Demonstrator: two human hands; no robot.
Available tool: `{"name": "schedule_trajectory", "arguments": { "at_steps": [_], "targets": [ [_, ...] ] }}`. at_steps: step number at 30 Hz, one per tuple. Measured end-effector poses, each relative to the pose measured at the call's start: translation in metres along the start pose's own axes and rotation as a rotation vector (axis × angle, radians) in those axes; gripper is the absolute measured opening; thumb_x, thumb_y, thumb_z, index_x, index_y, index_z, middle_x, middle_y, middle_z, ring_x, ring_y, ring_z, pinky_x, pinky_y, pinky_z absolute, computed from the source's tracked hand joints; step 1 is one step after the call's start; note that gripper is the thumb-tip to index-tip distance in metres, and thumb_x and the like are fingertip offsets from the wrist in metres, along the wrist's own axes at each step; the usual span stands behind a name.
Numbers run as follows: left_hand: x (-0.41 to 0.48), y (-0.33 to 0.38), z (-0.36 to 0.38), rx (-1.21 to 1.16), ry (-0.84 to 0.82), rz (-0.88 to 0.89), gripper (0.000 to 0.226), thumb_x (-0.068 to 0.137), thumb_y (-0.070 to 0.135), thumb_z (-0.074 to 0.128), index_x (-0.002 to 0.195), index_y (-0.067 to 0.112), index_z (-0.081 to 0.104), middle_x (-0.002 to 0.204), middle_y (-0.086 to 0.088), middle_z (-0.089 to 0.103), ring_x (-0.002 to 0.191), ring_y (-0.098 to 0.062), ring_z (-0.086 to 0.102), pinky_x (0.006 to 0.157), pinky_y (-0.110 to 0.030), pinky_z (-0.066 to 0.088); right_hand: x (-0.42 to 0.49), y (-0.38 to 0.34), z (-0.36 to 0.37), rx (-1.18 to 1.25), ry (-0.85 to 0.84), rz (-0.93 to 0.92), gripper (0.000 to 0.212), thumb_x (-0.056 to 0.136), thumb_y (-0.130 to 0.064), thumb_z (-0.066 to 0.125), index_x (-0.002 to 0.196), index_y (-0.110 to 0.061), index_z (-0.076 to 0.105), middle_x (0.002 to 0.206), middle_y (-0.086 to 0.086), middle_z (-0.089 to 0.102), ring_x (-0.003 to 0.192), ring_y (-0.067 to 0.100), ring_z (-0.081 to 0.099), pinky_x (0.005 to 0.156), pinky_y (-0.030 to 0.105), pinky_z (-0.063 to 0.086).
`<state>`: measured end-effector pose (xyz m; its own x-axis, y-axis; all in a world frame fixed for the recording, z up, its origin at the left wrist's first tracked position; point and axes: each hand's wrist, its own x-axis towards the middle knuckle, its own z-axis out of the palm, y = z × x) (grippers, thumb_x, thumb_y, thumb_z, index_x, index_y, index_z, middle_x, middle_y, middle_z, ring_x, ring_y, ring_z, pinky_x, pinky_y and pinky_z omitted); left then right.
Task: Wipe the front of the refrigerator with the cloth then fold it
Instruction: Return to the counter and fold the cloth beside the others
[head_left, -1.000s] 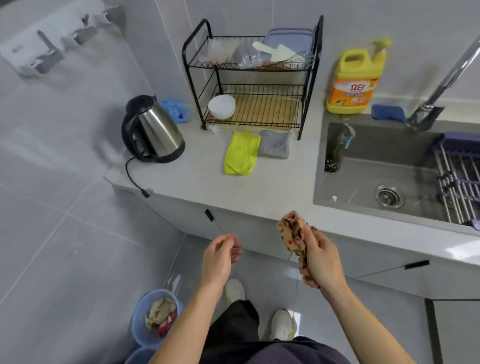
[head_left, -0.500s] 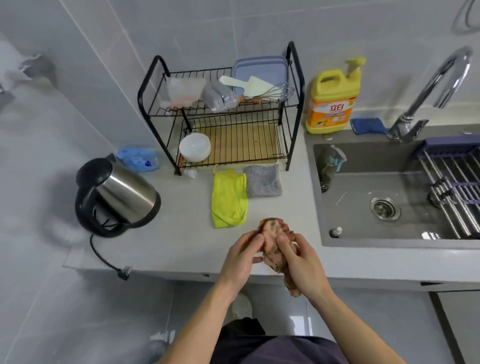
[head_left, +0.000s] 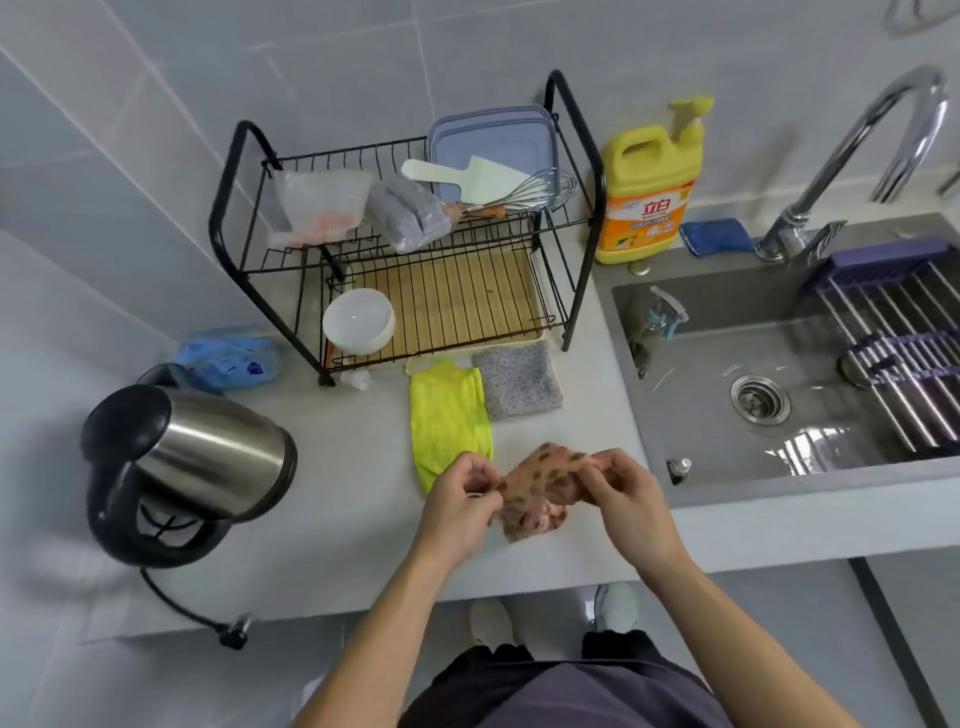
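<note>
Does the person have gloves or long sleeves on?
No. The left hand and the right hand wear no gloves. Both arms are bare, with no sleeves, watch or bracelet in view. I see no rings either.

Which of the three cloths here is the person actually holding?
The pinkish cloth with brown spots, pinched between the left hand and right hand over the counter. The yellow cloth and the grey speckled cloth lie flat farther back, ungripped.

Bright even light, wide-angle edge distortion
</note>
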<state>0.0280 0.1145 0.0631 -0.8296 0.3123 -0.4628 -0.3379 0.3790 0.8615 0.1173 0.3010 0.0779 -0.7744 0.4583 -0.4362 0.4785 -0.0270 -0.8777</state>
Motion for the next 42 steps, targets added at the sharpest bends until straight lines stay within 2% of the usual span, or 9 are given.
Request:
{"name": "schedule_trajectory", "arguments": {
  "at_steps": [4, 8, 18, 21, 26, 30, 33, 38, 42],
  "targets": [
    [0.002, 0.011, 0.006, 0.161, 0.005, -0.021, 0.035, 0.087, 0.003, 0.059, 0.096, 0.034, 0.072, 0.088, 0.007, 0.068, 0.081, -0.014, 0.068, 0.074, -0.035, 0.056, 0.014, -0.017, -0.023, -0.132, 0.014, -0.098, 0.005, 0.098, -0.021, 0.07, 0.096, -0.023, 0.066, 0.075, 0.007, 0.067, 0.066, 0.012, 0.061, 0.056, 0.014, 0.047],
    [0.004, 0.014, 0.008, 0.324, -0.018, 0.043, 0.011, 0.093, 0.017, 0.068, 0.088, 0.026, 0.072, 0.092, 0.013, 0.066, 0.088, -0.002, 0.062, 0.074, -0.01, 0.044, 0.025, -0.02, -0.037, -0.314, -0.054, -0.201, 0.015, 0.098, -0.017, 0.069, 0.1, -0.031, 0.075, 0.08, -0.012, 0.073, 0.078, -0.007, 0.066, 0.063, 0.006, 0.046],
    [0.002, 0.004, -0.024, 0.571, -0.025, 0.161, 0.024, 0.095, 0.033, 0.075, 0.076, 0.039, 0.062, 0.086, 0.009, 0.059, 0.08, -0.005, 0.056, 0.072, -0.02, 0.038, 0.04, -0.023, -0.056, -0.152, -0.026, -0.122, 0.017, 0.1, -0.035, 0.068, 0.089, -0.029, 0.079, 0.081, -0.01, 0.077, 0.078, 0.013, 0.07, 0.079, 0.039, 0.049],
    [0.0, 0.002, -0.031, 0.527, 0.003, 0.12, 0.025, 0.097, 0.044, 0.07, 0.077, 0.031, 0.061, 0.081, 0.015, 0.063, 0.079, 0.0, 0.057, 0.072, -0.02, 0.04, 0.038, -0.032, -0.054, -0.081, 0.031, -0.121, 0.022, 0.101, -0.036, 0.066, 0.084, -0.028, 0.075, 0.083, -0.013, 0.072, 0.07, 0.006, 0.062, 0.066, 0.028, 0.046],
    [-0.007, 0.01, -0.039, 0.255, -0.068, 0.093, 0.032, 0.091, 0.049, 0.068, 0.086, 0.019, 0.062, 0.074, 0.003, 0.073, 0.067, -0.007, 0.058, 0.066, -0.028, 0.04, 0.04, -0.047, -0.048, 0.027, 0.038, -0.153, 0.023, 0.104, -0.026, 0.061, 0.086, -0.02, 0.075, 0.09, -0.001, 0.074, 0.088, 0.011, 0.066, 0.082, 0.031, 0.05],
    [-0.002, 0.005, -0.055, 0.371, -0.121, 0.07, 0.009, 0.092, 0.036, 0.079, 0.095, 0.031, 0.072, 0.085, 0.006, 0.075, 0.074, -0.009, 0.061, 0.072, -0.032, 0.049, 0.046, -0.057, -0.052, 0.109, 0.203, -0.171, 0.017, 0.104, -0.02, 0.061, 0.095, -0.021, 0.076, 0.093, -0.004, 0.075, 0.089, 0.009, 0.066, 0.078, 0.025, 0.048],
    [0.0, 0.008, -0.066, 0.344, -0.036, 0.092, 0.013, 0.094, 0.028, 0.077, 0.083, 0.026, 0.071, 0.075, 0.007, 0.068, 0.07, -0.005, 0.056, 0.071, -0.029, 0.044, 0.05, -0.057, -0.06, 0.02, 0.204, -0.197, 0.011, 0.102, -0.02, 0.064, 0.099, -0.019, 0.075, 0.096, -0.002, 0.075, 0.089, 0.012, 0.067, 0.074, 0.025, 0.048],
    [0.005, 0.017, -0.078, 0.261, 0.081, 0.1, 0.007, 0.096, 0.014, 0.073, 0.101, 0.019, 0.074, 0.093, 0.003, 0.079, 0.093, -0.013, 0.074, 0.088, -0.031, 0.056, 0.049, -0.054, -0.061, -0.06, 0.251, -0.204, 0.012, 0.102, -0.021, 0.062, 0.093, -0.021, 0.07, 0.098, -0.002, 0.071, 0.08, 0.015, 0.063, 0.067, 0.025, 0.043],
    [0.005, 0.018, -0.073, 0.228, 0.212, 0.093, 0.013, 0.094, 0.006, 0.074, 0.102, 0.016, 0.077, 0.091, 0.001, 0.079, 0.087, -0.01, 0.074, 0.077, -0.018, 0.057, 0.046, -0.048, -0.057, -0.135, 0.344, -0.213, 0.007, 0.1, -0.024, 0.067, 0.095, -0.025, 0.071, 0.093, 0.004, 0.059, 0.089, 0.021, 0.057, 0.075, 0.028, 0.04]
  ]
}}
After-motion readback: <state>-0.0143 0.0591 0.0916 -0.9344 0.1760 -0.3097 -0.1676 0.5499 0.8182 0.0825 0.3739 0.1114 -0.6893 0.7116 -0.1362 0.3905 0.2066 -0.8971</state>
